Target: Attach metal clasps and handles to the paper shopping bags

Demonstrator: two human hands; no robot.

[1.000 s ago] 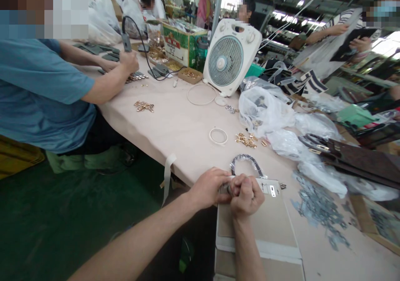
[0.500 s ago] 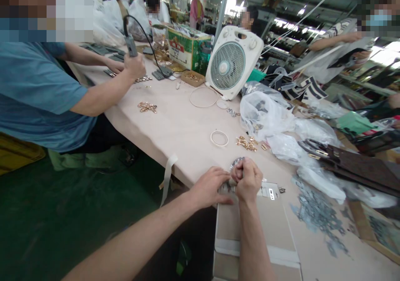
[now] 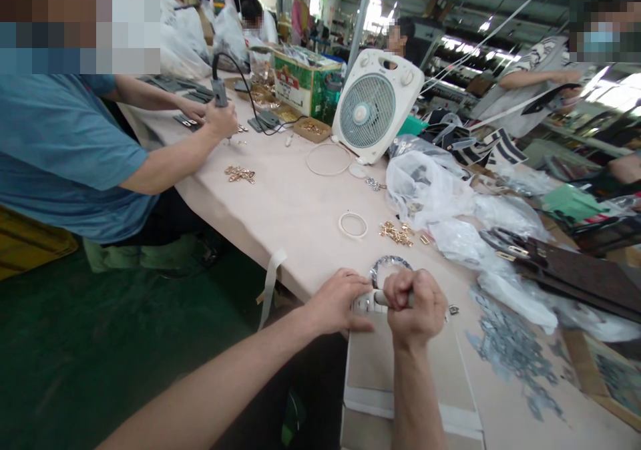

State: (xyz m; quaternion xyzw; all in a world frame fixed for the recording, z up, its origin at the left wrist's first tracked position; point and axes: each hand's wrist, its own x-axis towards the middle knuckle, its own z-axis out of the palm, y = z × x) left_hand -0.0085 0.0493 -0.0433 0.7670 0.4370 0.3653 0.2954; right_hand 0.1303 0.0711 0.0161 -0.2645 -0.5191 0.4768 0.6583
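My right hand [image 3: 415,302] is wrapped in a fist around a grey rod-shaped tool [image 3: 383,297], whose kind I cannot make out. The tool lies nearly level, its end pointing left at a small pale piece with metal fittings [image 3: 365,303]. On that piece's left edge rests my left hand [image 3: 345,302], fingers stretched out and thumb apart. Beneath both hands is a cardboard box [image 3: 373,363]. Just beyond the hands lies a dark, shiny ring-shaped coil [image 3: 393,261], partly behind my right fist. A small metal buckle [image 3: 453,310] sits to the right.
Gold-coloured fittings [image 3: 396,234] and a white ring [image 3: 352,225] lie ahead. A box fan [image 3: 373,106] stands farther back. Plastic bags [image 3: 425,189] and grey metal pieces [image 3: 515,343] spread rightward. At left, a co-worker's hand [image 3: 223,117] holds a corded tool.
My right hand has moved right and slightly down, uncovering the tool's shaft and more of the ring-shaped coil. My left hand stays in place. The co-worker's tool has shifted slightly.
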